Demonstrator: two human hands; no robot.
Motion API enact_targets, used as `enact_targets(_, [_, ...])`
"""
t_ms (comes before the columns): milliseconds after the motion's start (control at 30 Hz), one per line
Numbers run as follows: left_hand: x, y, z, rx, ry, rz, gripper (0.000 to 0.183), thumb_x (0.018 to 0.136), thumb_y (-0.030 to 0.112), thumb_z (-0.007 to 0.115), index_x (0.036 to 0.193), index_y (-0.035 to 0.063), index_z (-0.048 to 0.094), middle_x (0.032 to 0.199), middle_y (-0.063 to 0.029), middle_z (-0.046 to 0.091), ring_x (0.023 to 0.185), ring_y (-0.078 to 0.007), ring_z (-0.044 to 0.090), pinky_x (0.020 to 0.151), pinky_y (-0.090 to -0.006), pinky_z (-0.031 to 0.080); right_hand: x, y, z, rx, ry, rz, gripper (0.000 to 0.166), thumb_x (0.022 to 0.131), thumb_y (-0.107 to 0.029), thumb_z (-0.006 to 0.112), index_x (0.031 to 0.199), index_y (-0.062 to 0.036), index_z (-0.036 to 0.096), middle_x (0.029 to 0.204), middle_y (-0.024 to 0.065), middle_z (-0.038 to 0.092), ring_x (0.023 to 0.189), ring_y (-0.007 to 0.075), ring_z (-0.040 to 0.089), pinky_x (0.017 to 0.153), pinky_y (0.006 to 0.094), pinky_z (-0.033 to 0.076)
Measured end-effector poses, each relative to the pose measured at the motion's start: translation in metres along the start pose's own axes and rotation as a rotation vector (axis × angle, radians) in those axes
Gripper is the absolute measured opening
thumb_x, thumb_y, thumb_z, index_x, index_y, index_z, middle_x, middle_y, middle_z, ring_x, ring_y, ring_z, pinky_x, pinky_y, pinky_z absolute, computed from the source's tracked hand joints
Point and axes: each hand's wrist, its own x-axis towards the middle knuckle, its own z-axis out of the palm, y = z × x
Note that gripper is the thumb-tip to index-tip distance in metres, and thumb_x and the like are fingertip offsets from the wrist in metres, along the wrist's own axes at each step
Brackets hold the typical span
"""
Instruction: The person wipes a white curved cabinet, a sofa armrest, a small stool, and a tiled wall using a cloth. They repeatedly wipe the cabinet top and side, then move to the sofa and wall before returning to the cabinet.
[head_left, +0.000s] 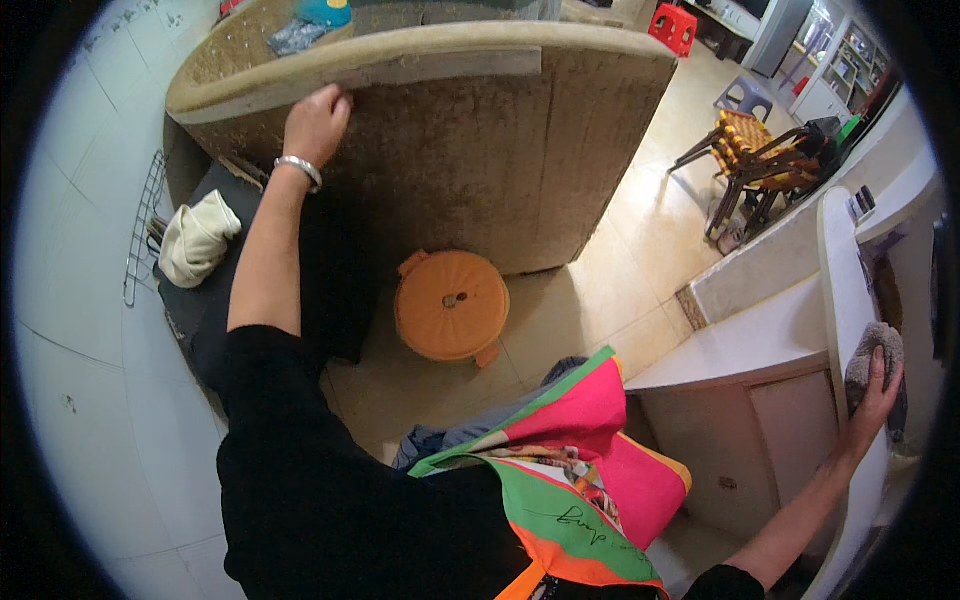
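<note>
My left hand, with a silver bangle at its wrist, is raised in front of a brown wooden panel, near its curved pale rim. Its fingers are curled, and no object shows in them. At the far right my right hand holds a grey-brown cloth against the white edge of a counter. A pale folded cloth lies on a dark surface left of my left arm. Below me hangs a pink, green and orange apron.
An orange round stool stands on the tiled floor. Woven chairs are stacked at the upper right, near a grey stool and a red one. A wire rack is against the left wall. Blue plastic lies beyond the panel's rim.
</note>
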Motion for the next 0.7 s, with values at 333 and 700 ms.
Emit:
enact_targets(333, [-0.067,0.079,0.117,-0.217,0.077,-0.21,0.026,0.101,0.022,0.058,0.087,0.0003,0.064,0.081,-0.0166,0.062,0.078,-0.0359,0.06,0.068,-0.0464,0.048,0.003,0.002,-0.007,0.004,-0.061,-0.052,0.077,0.098,-0.05,0.06,0.154,-0.0019,0.039,0.152,0.0181,0.049,0.144,0.0302,0.042,0.12,0.0464,0.031])
enact_targets(700, [-0.149,0.11,0.246,-0.203,-0.863,-0.053,0.041,0.104,0.022,0.053,0.145,0.0156,0.051,0.141,-0.0208,0.056,0.116,-0.0364,0.064,0.098,-0.047,0.051,0.007,0.0,0.007,-0.018,-0.04,-0.059,0.07,0.1,-0.041,0.062,0.152,0.0015,0.042,0.149,0.0176,0.049,0.139,0.0275,0.046,0.118,0.0408,0.032])
